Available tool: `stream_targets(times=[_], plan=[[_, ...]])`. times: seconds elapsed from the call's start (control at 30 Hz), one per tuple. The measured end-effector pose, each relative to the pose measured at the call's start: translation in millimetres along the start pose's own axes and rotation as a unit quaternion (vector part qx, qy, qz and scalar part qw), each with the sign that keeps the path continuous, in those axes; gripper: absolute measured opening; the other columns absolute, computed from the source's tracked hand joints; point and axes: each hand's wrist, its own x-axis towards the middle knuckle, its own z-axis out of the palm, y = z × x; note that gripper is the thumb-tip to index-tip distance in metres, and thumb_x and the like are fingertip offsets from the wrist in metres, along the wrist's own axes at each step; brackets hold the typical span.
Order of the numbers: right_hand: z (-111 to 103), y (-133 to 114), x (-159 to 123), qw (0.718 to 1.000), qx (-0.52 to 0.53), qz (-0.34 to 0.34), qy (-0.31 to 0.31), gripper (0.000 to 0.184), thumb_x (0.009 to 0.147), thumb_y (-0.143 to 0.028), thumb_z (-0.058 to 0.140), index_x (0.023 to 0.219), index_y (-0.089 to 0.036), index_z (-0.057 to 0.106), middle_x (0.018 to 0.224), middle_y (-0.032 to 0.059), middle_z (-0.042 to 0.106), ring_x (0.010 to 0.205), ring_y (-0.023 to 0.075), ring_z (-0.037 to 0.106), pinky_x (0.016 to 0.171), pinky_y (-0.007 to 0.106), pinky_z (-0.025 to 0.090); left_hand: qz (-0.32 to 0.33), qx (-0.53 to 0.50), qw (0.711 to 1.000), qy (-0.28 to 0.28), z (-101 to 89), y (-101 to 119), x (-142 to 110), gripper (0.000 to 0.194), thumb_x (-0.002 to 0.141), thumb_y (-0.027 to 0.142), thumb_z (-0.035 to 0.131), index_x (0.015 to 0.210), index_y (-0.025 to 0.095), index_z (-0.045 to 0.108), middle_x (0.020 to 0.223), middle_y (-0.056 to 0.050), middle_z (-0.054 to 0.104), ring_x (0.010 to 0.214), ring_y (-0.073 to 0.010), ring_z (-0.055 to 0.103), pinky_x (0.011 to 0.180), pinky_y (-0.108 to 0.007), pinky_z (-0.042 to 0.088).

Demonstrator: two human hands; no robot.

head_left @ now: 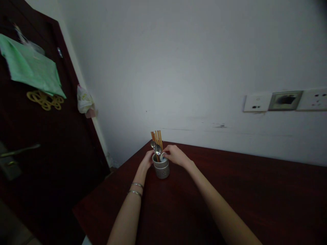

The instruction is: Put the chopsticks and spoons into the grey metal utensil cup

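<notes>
A small grey utensil holder (161, 171) stands on the dark red table (245, 190) near its far left corner. Wooden chopsticks (157, 136) and metal spoons (156, 148) stick up out of it. My left hand (147, 159) is curled against the holder's left side, gripping it. My right hand (175, 155) rests at the holder's right rim, fingers closed around a small white piece there that I cannot make out. Two thin bangles sit on my left wrist.
A dark wooden door (38, 143) with a metal handle stands at the left, with a green bag (30, 66) and a yellow ornament hanging on it. White wall sockets (284, 101) are on the wall at the right. A small plastic bag (85, 101) hangs by the door frame.
</notes>
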Motion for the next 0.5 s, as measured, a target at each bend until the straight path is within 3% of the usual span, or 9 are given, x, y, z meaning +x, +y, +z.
stream_targets(times=[0.17,0.5], plan=[[-1,-2,-1,1.000,-0.031,0.002,0.005,0.020,0.077,-0.031,0.051,0.086,-0.022,0.067,0.090,0.0046,0.064,0.082,0.0152,0.058,0.069,0.022,0.040,-0.006,0.041,0.999,-0.029,1.9,2,-1,0.009,0.063,0.021,0.057,0.055,0.015,0.056,0.054,-0.002,0.058,0.053,-0.0132,0.052,0.059,-0.027,0.045],[-8,-12,-4,0.996,-0.081,0.013,0.025,0.024,0.081,-0.038,0.047,0.091,-0.026,0.065,0.093,0.0033,0.064,0.085,0.0175,0.057,0.066,0.023,0.040,-0.042,-0.002,0.998,-0.043,1.6,0,0,0.006,0.064,0.015,0.058,0.059,0.012,0.057,0.056,-0.003,0.060,0.054,-0.0125,0.053,0.060,-0.027,0.045]])
